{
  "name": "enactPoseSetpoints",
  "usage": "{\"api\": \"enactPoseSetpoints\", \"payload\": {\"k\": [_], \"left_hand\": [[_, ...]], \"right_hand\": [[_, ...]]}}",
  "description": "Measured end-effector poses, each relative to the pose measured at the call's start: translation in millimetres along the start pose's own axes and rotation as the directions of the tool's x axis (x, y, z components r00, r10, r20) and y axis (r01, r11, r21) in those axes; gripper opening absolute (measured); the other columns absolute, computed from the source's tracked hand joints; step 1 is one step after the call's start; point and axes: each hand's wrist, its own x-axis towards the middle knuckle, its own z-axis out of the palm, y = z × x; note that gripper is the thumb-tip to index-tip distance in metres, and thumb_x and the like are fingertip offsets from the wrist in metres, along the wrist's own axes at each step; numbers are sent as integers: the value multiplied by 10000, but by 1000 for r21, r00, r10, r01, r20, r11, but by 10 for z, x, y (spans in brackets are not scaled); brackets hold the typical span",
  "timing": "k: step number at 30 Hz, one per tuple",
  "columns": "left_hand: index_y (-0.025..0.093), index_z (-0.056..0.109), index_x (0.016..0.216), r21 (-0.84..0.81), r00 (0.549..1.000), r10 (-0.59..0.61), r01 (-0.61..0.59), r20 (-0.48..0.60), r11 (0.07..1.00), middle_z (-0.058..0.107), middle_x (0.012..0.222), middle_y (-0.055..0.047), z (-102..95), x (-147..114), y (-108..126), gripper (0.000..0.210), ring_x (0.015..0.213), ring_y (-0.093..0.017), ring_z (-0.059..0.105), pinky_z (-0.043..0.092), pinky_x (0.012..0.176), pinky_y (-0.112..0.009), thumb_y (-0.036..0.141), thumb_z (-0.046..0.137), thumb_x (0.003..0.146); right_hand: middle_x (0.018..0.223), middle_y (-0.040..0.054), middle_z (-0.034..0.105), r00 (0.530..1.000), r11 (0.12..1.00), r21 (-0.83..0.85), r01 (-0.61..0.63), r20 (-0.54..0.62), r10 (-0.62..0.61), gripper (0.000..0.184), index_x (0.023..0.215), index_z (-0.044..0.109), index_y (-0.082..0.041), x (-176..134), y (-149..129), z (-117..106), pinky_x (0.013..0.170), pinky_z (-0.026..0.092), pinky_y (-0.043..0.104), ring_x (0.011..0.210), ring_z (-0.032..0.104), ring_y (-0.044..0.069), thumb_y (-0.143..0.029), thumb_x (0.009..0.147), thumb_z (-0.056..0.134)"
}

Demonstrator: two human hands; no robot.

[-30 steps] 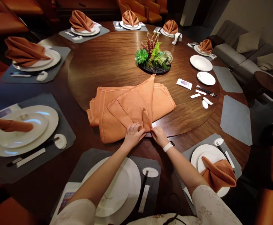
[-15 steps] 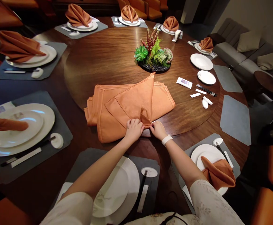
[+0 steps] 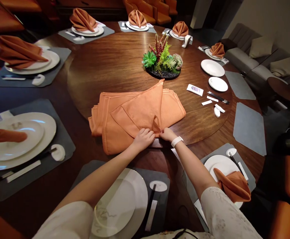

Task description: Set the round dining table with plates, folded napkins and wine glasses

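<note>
An orange cloth napkin (image 3: 145, 108), partly folded to a point at its far end, lies on a stack of matching napkins (image 3: 117, 137) near the front of the round table. My left hand (image 3: 144, 137) has its fingers closed on the napkin's near edge. Just to the right, my right hand (image 3: 167, 134), with a white band at the wrist, pinches the near corner of the same napkin. Between the hands a small fold stands up from the cloth. Both sets of fingertips are partly hidden by the hands.
A plant centrepiece (image 3: 162, 61) stands beyond the napkins. To the right are loose plates (image 3: 212, 68), chopsticks (image 3: 218, 97) and a white packet (image 3: 195, 89). Grey placemats (image 3: 249, 128) ring the table. Stacked plates (image 3: 117, 202) sit beneath my left arm.
My hands stay at the napkin's near edge with only slight finger movement. The small fold between them stands a little taller and narrower. The whole view has shifted slightly.
</note>
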Motion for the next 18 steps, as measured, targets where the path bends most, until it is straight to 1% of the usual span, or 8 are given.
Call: {"api": "enactPoseSetpoints", "payload": {"k": [3,5,6,8,10,12,14,18], "left_hand": [[178,661,773,9,999,24,-25,31,1000,659,752,-62,5,30,-24,290,781,-218,543,360,740,-372,183,482,1001],[169,676,814,-29,997,-17,19,78,999,682,778,-72,17,60,-46,276,798,-224,563,383,763,-373,198,479,1005],[166,685,844,-58,992,-52,58,111,997,701,812,-81,24,81,-62,267,821,-231,577,395,780,-376,230,485,1008],[168,697,889,-116,971,-134,159,198,980,729,878,-102,36,134,-102,273,874,-252,601,413,804,-386,316,501,1009],[173,697,924,-150,933,-206,258,296,954,738,914,-116,36,193,-146,287,897,-268,616,421,796,-391,372,505,1004],[184,686,980,-163,894,-247,325,375,931,735,921,-113,20,241,-179,271,881,-268,622,419,770,-382,371,492,1007],[204,677,1021,-166,876,-262,352,405,921,723,924,-103,-8,264,-193,261,870,-266,618,409,757,-376,369,475,1013],[224,701,945,-162,909,-263,327,325,931,687,1004,-122,-51,241,-175,302,962,-287,589,402,794,-399,458,514,987]], "right_hand": [[822,92,726,999,999,-39,-6,-37,4,199,908,758,-116,-40,-3,15,669,433,241,773,667,187,-299,893,680],[942,117,718,985,995,-77,59,-156,-70,161,965,730,-111,-108,13,49,752,453,254,868,656,196,-236,910,647],[1007,127,703,963,985,-113,130,-224,-153,162,1004,713,-112,-149,31,73,802,458,264,926,642,203,-227,906,657],[1076,127,666,883,932,-217,291,-314,-349,177,1040,685,-125,-217,81,131,871,458,286,1000,606,216,-227,895,690],[1047,112,643,828,878,-286,383,-316,-464,110,997,678,-140,-236,138,186,874,462,295,995,588,216,-223,929,656],[1001,99,626,816,870,-286,402,-319,-482,115,949,675,-148,-188,187,224,854,462,290,963,581,203,-212,976,584],[981,88,612,816,881,-234,411,-336,-470,139,940,672,-148,-82,219,236,852,461,286,932,577,189,-219,991,564],[931,63,606,852,913,-59,404,-340,-399,75,898,674,-138,179,227,192,876,458,293,892,574,170,-169,944,623]]}}
